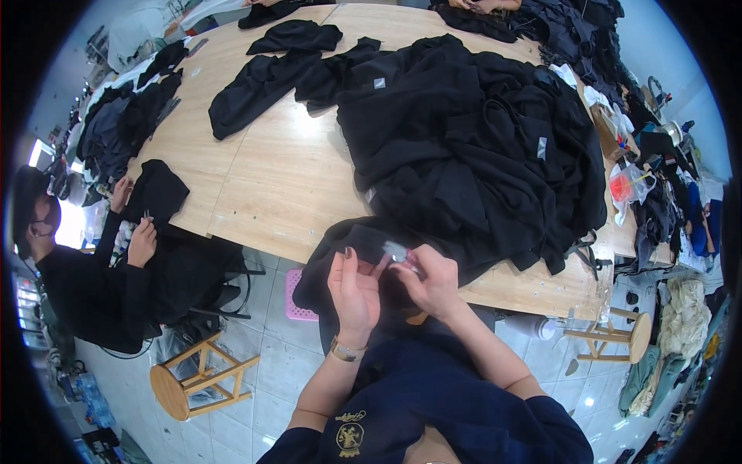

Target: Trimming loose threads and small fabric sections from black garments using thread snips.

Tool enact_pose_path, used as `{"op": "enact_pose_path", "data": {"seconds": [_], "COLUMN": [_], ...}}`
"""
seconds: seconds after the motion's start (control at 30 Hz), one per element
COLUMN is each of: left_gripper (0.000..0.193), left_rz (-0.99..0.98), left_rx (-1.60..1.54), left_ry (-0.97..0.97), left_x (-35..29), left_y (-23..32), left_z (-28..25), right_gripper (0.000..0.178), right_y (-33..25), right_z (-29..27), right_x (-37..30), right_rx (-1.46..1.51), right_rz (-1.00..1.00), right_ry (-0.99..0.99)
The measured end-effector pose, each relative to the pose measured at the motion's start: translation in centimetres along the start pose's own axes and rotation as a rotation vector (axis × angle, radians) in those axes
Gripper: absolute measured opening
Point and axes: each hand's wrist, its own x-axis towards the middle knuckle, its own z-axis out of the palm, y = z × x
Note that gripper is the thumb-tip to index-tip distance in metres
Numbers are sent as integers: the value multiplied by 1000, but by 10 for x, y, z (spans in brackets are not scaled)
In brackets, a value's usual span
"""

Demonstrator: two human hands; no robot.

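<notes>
My right hand point(434, 280) is closed around a small silvery tool with a pinkish part point(396, 250); motion blurs it, so its exact kind does not show. Beside it, my left hand point(355, 298) is turned palm up with its fingers apart, and no held thing shows in it. The fingertips of that hand come close to the tool. Beneath both hands a black garment point(325, 251) drapes over the table's near edge toward my lap. Just beyond lies a large heap of black garments point(464, 131), with small pale tags on some.
Black cloth pieces point(263, 81) lie across the wooden table point(270, 174). At the left, a seated person point(93, 271) handles black cloth. Wooden stools point(174, 387) stand on both sides, and a pink plastic stool point(300, 298) is under the table edge. A red drink cup point(621, 187) stands at right.
</notes>
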Motion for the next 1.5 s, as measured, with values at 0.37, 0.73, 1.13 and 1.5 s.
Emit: {"op": "enact_pose_path", "data": {"seconds": [0.37, 0.73, 1.13, 1.5], "left_gripper": [21, 27, 19, 21], "left_rz": [-162, -174, -117, -6], "left_rx": [-208, -148, -48, 32], "left_ry": [7, -64, -6, -40], "left_x": [-2, -1, 0, 0], "left_y": [4, 0, 3, 1], "left_z": [-2, -9, -7, -2], "right_gripper": [46, 43, 26, 30], "right_y": [-6, -8, -12, 5], "right_z": [18, 22, 5, -7], "right_x": [5, 3, -3, -2], "right_rx": [-113, 1, 163, -217], "right_rz": [-406, -357, -47, -205], "right_ry": [44, 164, 9, -28]}}
